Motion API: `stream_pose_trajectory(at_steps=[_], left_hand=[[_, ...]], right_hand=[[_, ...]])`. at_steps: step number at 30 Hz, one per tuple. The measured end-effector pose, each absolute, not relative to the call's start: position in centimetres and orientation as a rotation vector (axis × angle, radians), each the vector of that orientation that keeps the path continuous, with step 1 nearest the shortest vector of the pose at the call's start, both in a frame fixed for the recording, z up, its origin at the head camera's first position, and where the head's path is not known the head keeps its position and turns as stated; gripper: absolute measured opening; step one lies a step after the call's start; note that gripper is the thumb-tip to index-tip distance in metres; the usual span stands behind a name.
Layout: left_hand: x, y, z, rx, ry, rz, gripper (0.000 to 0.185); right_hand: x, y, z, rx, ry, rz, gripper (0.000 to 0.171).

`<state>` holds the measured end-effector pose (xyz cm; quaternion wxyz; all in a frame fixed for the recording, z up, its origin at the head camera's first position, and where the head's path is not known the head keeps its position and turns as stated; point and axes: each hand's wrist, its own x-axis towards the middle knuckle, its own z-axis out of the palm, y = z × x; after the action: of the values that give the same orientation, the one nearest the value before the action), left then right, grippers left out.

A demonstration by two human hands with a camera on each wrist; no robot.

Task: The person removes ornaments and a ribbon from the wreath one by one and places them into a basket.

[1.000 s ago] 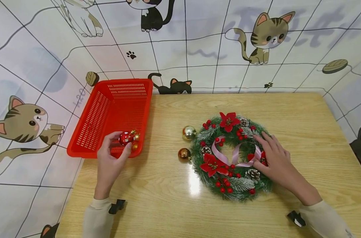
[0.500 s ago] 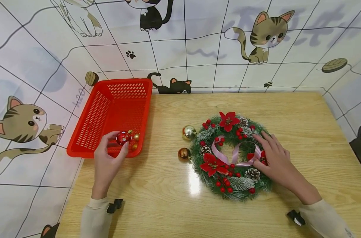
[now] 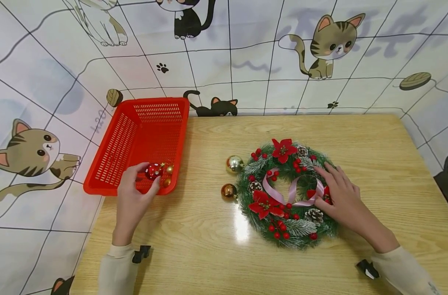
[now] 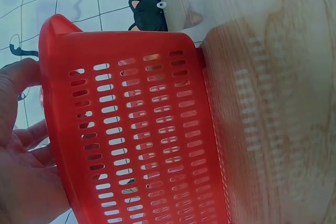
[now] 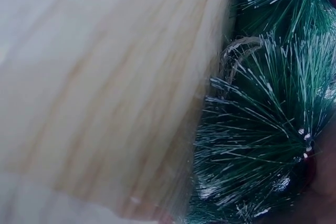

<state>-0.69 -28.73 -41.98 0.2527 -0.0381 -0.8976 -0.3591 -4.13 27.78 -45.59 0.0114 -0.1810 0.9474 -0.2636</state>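
My left hand [image 3: 133, 194] is over the front of the red plastic basket [image 3: 92, 189], pinching a red bauble [image 3: 153, 171] with white dots between fingers and thumb. Gold baubles [image 3: 167, 182] lie beside it in the basket's front right corner. In the left wrist view, the basket's slotted wall [image 4: 131, 129] hides much of the left hand [image 4: 29, 182]. On the table, a green Christmas wreath [image 3: 301, 241] carries red flowers, berries, pine cones and a pink ribbon [image 3: 293, 190]. My right hand [image 3: 343, 198] rests on its right side, fingers spread, thumb near the ribbon.
A light gold bauble [image 3: 234, 164] and a copper-brown bauble [image 3: 229, 191] sit on the wooden table [image 3: 194, 246] at the wreath's left edge. A cat-patterned wall covering [image 3: 253, 90] stands behind the table and along its sides.
My left hand has shifted slightly left with the red bauble, then hardly moved. The right hand and the wreath have stayed in place.
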Motion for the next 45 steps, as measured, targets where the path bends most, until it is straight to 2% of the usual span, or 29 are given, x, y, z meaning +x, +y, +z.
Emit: stream_pose_trajectory(at_steps=[7,27,40,45], left_hand=[[-0.6,-28.6,-41.8,-0.050,-2.498,-0.980,0.053],[-1.0,-28.2,-41.3,-0.081,-2.581,-0.811,0.037],[-1.2,-27.9,-41.1,-0.041,-2.612,-0.831,0.036],[-0.9,-27.3,-41.1,-0.129,-2.551,-0.894,0.033]], right_hand=[[-4.4,28.0,-45.7,-0.578,2.952,-0.820,0.092],[-4.5,28.1,-45.7,-0.594,2.952,-0.823,0.091],[-4.6,28.4,-45.6,-0.598,2.939,-0.825,0.091],[-4.6,28.4,-45.4,-0.610,2.939,-0.824,0.091]])
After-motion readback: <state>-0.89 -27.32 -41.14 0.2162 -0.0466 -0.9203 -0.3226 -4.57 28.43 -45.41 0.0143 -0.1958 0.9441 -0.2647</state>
